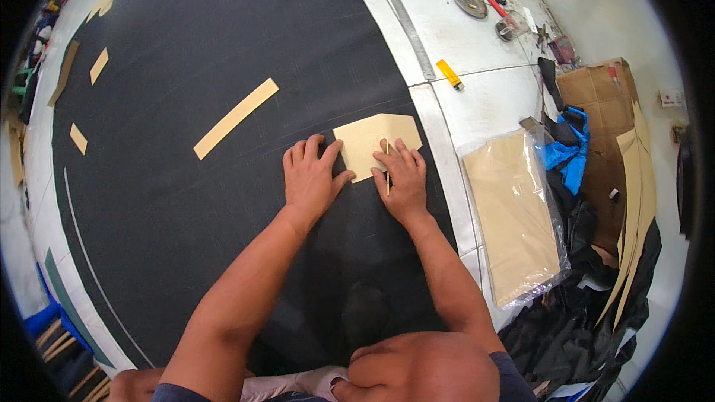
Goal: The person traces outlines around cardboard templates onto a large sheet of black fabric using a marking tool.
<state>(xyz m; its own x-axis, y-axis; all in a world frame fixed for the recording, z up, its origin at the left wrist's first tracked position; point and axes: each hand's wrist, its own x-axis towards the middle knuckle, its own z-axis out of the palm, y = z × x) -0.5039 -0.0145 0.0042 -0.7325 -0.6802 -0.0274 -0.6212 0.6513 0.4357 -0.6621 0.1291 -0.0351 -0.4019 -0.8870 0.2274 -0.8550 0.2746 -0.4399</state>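
Observation:
A large sheet of black cloth (223,37) is spread out on the floor under both hands. On it, near its right edge, lies a tan card pattern piece (361,134) with angled corners. My left hand (309,179) rests with its fingers apart, thumb and forefinger at the piece's left edge. Over the piece's right part, my right hand (406,182) pinches a thin, pencil-like stick (387,171); its tip is too small to make out. A long tan card strip (237,119) lies farther left on the cloth.
Small card pieces (98,66) lie at the cloth's far left. To the right are a metal ruler (408,26), an orange lighter (450,74), a round metal dish (470,1) and a clear plastic bag (560,264) around tan card. Brown cardboard (596,97) leans by the wall.

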